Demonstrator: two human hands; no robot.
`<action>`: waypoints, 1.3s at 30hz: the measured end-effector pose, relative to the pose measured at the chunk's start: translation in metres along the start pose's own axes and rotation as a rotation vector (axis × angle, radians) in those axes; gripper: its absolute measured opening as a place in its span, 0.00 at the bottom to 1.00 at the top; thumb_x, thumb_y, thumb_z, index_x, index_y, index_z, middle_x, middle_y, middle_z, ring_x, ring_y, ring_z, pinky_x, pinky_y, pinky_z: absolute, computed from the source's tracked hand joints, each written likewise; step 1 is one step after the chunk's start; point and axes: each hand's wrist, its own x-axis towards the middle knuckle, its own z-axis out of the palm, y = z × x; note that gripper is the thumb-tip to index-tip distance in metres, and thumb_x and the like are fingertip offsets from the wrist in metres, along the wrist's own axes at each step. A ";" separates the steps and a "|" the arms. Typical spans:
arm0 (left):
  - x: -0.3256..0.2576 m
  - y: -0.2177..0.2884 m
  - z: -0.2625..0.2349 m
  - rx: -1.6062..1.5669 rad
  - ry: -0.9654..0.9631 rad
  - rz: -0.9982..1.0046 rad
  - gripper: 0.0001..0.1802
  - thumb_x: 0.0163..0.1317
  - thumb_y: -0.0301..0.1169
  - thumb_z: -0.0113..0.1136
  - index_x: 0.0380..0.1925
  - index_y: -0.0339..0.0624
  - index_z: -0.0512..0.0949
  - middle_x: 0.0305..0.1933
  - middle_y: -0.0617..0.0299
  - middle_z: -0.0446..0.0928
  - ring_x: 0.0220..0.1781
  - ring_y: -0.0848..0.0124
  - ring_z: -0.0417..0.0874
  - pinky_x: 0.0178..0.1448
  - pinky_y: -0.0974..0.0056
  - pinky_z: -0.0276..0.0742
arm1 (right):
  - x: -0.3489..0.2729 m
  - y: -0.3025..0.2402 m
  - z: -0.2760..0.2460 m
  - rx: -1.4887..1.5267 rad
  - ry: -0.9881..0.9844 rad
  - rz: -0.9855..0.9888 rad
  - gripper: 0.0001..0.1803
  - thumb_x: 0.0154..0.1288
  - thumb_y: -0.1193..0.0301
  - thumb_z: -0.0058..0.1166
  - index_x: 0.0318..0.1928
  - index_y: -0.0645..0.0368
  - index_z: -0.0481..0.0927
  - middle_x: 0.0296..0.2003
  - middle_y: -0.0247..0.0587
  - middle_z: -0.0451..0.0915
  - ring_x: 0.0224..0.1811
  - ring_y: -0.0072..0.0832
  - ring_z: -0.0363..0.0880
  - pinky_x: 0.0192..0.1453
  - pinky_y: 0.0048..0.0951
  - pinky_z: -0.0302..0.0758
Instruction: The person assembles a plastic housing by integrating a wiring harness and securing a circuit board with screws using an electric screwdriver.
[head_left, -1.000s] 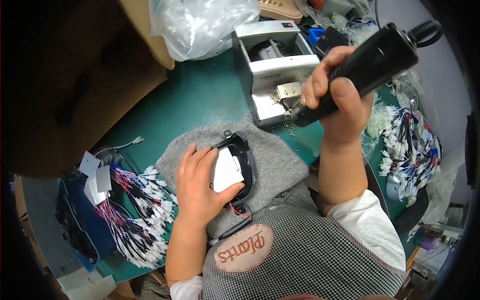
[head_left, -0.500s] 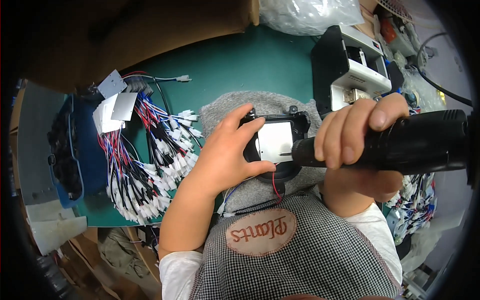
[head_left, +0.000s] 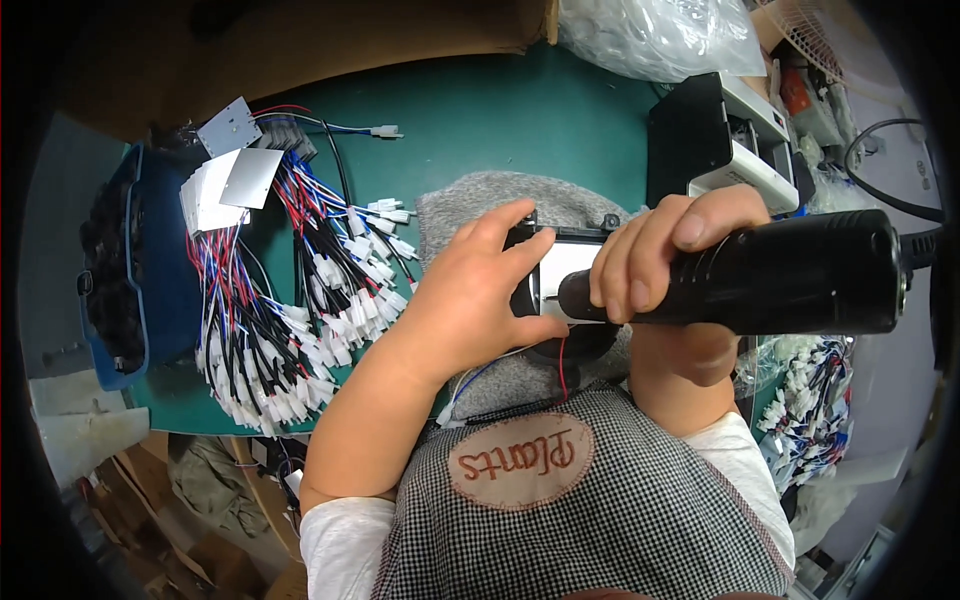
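Observation:
My right hand (head_left: 650, 250) is wrapped around a thick black electric screwdriver (head_left: 810, 275), held nearly level. Its thin bit points left, over the lower left part of a silver metal plate (head_left: 568, 258); whether it touches a screw is too small to tell. The plate sits in a black plastic housing (head_left: 575, 348), partly hidden by the tool and my fingers. My left hand (head_left: 470, 285) grips the housing's left side, thumb at the lower edge and fingers at the upper one. A red wire (head_left: 563, 372) runs from the housing toward the apron. Beneath lies a grey cloth (head_left: 490, 195).
On the green table (head_left: 480, 115), bundles of wires with white connectors (head_left: 265, 370) and silver plates (head_left: 215, 190) lie left. Beyond them stands a blue bin (head_left: 160, 290). A cardboard box (head_left: 400, 60) and plastic bag (head_left: 660, 35) are at the back, a black-and-white machine (head_left: 700, 135) back right.
The screwdriver's bit has moved left across the plate, from near its lower right to its lower left. My left hand keeps its hold on the housing. The whole view has shifted slightly.

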 end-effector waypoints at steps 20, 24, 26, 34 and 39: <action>-0.007 -0.009 0.008 -0.133 0.074 0.042 0.43 0.34 0.44 0.77 0.54 0.39 0.75 0.64 0.39 0.65 0.65 0.44 0.67 0.67 0.51 0.64 | -0.008 0.018 0.015 0.089 0.077 0.102 0.34 0.48 0.58 0.75 0.44 0.58 0.63 0.26 0.36 0.71 0.23 0.23 0.73 0.24 0.23 0.73; -0.010 0.003 0.009 -0.135 0.063 0.065 0.39 0.34 0.43 0.76 0.50 0.37 0.76 0.64 0.41 0.63 0.63 0.44 0.68 0.67 0.52 0.66 | -0.006 0.003 0.005 0.230 0.132 0.083 0.31 0.52 0.60 0.71 0.47 0.57 0.64 0.26 0.35 0.70 0.20 0.25 0.70 0.27 0.26 0.73; -0.015 0.004 -0.001 -0.120 0.096 0.074 0.40 0.35 0.43 0.76 0.51 0.38 0.76 0.65 0.41 0.63 0.64 0.44 0.67 0.67 0.52 0.65 | 0.001 -0.015 -0.004 0.381 0.045 -0.051 0.27 0.57 0.62 0.67 0.48 0.58 0.64 0.27 0.36 0.71 0.19 0.26 0.71 0.25 0.27 0.74; -0.123 0.007 -0.106 -0.015 0.573 -0.073 0.43 0.36 0.47 0.78 0.55 0.41 0.75 0.66 0.47 0.62 0.66 0.52 0.65 0.68 0.54 0.64 | 0.015 -0.049 -0.013 0.401 0.018 -0.182 0.29 0.61 0.57 0.64 0.47 0.61 0.61 0.25 0.32 0.66 0.18 0.18 0.68 0.24 0.18 0.69; -0.283 -0.039 -0.116 -0.179 1.274 -0.263 0.38 0.45 0.47 0.76 0.57 0.46 0.75 0.66 0.57 0.63 0.67 0.62 0.65 0.60 0.60 0.72 | 0.016 -0.026 -0.014 0.478 0.053 -0.082 0.30 0.57 0.58 0.67 0.46 0.61 0.63 0.25 0.32 0.64 0.19 0.18 0.64 0.26 0.18 0.67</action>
